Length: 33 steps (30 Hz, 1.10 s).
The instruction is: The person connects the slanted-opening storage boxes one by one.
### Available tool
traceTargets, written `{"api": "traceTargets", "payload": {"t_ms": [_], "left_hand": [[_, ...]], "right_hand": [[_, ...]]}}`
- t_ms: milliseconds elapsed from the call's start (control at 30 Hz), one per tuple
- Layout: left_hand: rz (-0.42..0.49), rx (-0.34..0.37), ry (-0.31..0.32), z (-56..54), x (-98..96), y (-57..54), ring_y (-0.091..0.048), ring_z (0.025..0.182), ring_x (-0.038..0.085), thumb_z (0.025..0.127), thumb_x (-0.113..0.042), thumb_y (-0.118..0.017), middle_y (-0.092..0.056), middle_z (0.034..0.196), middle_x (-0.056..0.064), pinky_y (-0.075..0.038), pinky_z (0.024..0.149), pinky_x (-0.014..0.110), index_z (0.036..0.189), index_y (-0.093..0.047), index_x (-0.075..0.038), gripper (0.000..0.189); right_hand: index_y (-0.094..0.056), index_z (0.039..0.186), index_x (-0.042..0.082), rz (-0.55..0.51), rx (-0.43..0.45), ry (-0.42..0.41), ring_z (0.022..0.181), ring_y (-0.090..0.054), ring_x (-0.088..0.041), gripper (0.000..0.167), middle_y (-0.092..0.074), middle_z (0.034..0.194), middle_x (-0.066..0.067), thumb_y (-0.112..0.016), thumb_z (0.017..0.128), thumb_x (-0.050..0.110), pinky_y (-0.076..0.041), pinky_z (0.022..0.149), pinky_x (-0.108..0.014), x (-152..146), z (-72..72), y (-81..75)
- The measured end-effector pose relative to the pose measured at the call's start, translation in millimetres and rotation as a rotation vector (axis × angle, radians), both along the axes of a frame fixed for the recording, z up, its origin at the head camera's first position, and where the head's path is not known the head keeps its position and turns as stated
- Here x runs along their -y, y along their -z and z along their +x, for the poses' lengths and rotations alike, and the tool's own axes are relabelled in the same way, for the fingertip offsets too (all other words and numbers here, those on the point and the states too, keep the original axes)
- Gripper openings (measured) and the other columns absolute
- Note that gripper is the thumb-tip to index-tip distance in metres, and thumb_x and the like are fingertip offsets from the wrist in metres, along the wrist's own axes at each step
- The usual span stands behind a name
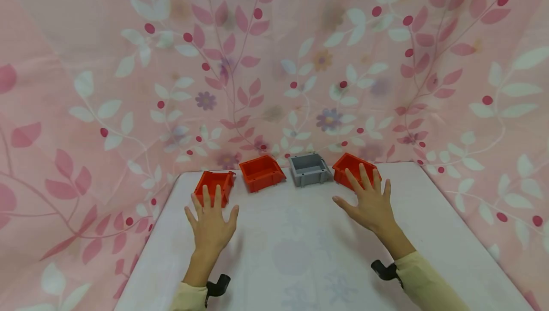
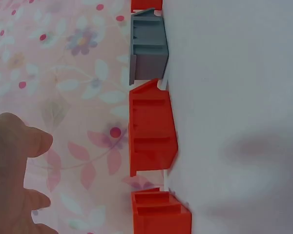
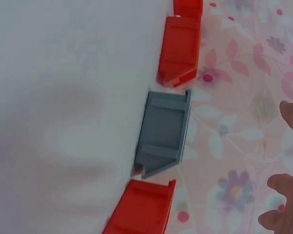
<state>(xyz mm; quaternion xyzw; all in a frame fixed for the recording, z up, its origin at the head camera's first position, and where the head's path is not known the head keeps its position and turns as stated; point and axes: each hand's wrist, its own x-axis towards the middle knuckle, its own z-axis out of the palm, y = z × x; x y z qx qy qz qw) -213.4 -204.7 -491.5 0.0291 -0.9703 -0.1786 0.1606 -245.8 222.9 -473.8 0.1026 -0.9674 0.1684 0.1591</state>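
Both hands hover over a white table with fingers spread, and neither holds anything. My left hand (image 1: 211, 227) is nearest the far-left red bin (image 1: 220, 179), its fingertips overlapping that bin in the head view. My right hand (image 1: 371, 206) hides part of the far-right red bin (image 1: 348, 163). Between these two stand another red bin (image 1: 261, 172) and a grey bin (image 1: 310, 170). The insides of the middle red bin and the grey bin show no contents. The left wrist view shows the left hand (image 2: 12, 175) apart from the bins; so does the right wrist view for the right hand (image 3: 289, 185).
The bins line the back edge of the white table (image 1: 291, 253). Behind it and along both sides hangs a pink floral cloth (image 1: 274, 63). Black wrist cameras are strapped at the left cuff (image 1: 218, 285) and the right cuff (image 1: 384, 270).
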Motion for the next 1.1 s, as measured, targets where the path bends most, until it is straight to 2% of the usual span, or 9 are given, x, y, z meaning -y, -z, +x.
{"api": "traceTargets", "payload": {"t_ms": [67,133,300,367,467,667,833,933,1100], "left_hand": [[0.026,0.010,-0.013,-0.4,3.3,1.7,0.009,0.152,0.054,0.099,-0.051,-0.058,-0.009,0.169,0.029,0.015,0.114,0.070,0.165,-0.025,-0.005,0.086],[0.048,0.006,-0.021,-0.9,6.5,3.4,0.000,0.151,0.057,0.099,-0.046,-0.060,-0.014,0.167,0.031,0.005,0.116,0.073,0.162,-0.030,-0.001,0.083],[0.074,-0.064,0.007,-3.8,13.6,8.0,-0.028,0.144,0.058,0.096,-0.030,-0.065,-0.034,0.158,0.033,-0.026,0.112,0.072,0.151,-0.046,0.005,0.068],[0.082,-0.096,0.018,-5.2,16.1,10.2,-0.035,0.140,0.057,0.094,-0.024,-0.066,-0.041,0.154,0.033,-0.032,0.109,0.072,0.145,-0.052,0.006,0.061],[0.093,-0.153,0.027,-9.8,18.8,12.8,-0.042,0.136,0.055,0.092,-0.018,-0.067,-0.047,0.149,0.032,-0.037,0.106,0.071,0.140,-0.056,0.007,0.055],[0.091,-0.295,0.103,-33.2,14.4,11.7,-0.054,0.124,0.050,0.089,-0.009,-0.068,-0.058,0.135,0.032,-0.043,0.102,0.068,0.133,-0.060,0.010,0.048],[0.048,-0.400,0.146,-55.8,10.3,8.6,-0.062,0.110,0.050,0.087,-0.003,-0.066,-0.064,0.120,0.032,-0.049,0.098,0.063,0.122,-0.063,0.015,0.040],[0.043,-0.366,0.127,-66.3,10.8,6.7,-0.062,0.109,0.050,0.089,-0.002,-0.065,-0.065,0.119,0.032,-0.050,0.098,0.061,0.122,-0.063,0.016,0.038],[0.032,-0.146,0.058,-82.0,15.3,7.8,-0.054,0.123,0.051,0.094,-0.005,-0.063,-0.060,0.129,0.034,-0.043,0.107,0.061,0.130,-0.058,0.017,0.043]], "right_hand": [[-0.035,0.164,0.018,-0.004,-0.009,-0.025,0.150,-0.008,-0.055,0.095,-0.017,0.169,-0.022,-0.061,0.090,0.071,0.003,0.112,-0.079,7.1,-5.2,0.4],[-0.038,0.163,0.017,-0.036,-0.021,-0.071,0.150,-0.012,-0.055,0.089,-0.020,0.169,-0.022,-0.066,0.091,0.062,0.001,0.112,-0.078,14.5,-11.0,1.0],[-0.045,0.158,0.012,-0.160,-0.058,-0.244,0.148,-0.021,-0.054,0.067,-0.031,0.165,-0.022,-0.069,0.096,0.020,-0.005,0.112,-0.079,33.5,-29.4,4.9],[-0.047,0.157,0.012,-0.195,-0.055,-0.296,0.148,-0.025,-0.053,0.065,-0.034,0.164,-0.022,-0.066,0.095,0.008,-0.007,0.112,-0.079,42.1,-37.0,6.5],[-0.047,0.157,0.012,-0.223,-0.032,-0.333,0.147,-0.027,-0.051,0.065,-0.035,0.163,-0.021,-0.064,0.095,0.001,-0.008,0.113,-0.078,56.1,-46.9,7.3],[-0.049,0.156,0.010,-0.243,-0.011,-0.379,0.146,-0.033,-0.049,0.063,-0.039,0.162,-0.018,-0.060,0.095,-0.001,-0.012,0.113,-0.078,83.8,-65.4,5.2],[-0.055,0.150,0.004,-0.271,-0.037,-0.446,0.139,-0.042,-0.051,0.061,-0.046,0.155,-0.022,-0.057,0.091,-0.009,-0.024,0.108,-0.079,108.5,-81.6,5.4],[-0.056,0.149,0.002,-0.259,-0.026,-0.475,0.139,-0.045,-0.049,0.059,-0.048,0.154,-0.021,-0.058,0.091,-0.011,-0.027,0.109,-0.076,123.6,-90.2,4.0],[-0.056,0.150,0.004,-0.140,0.005,-0.490,0.140,-0.045,-0.044,0.055,-0.049,0.154,-0.019,-0.060,0.095,-0.005,-0.030,0.114,-0.066,149.2,-103.9,1.8]]}}
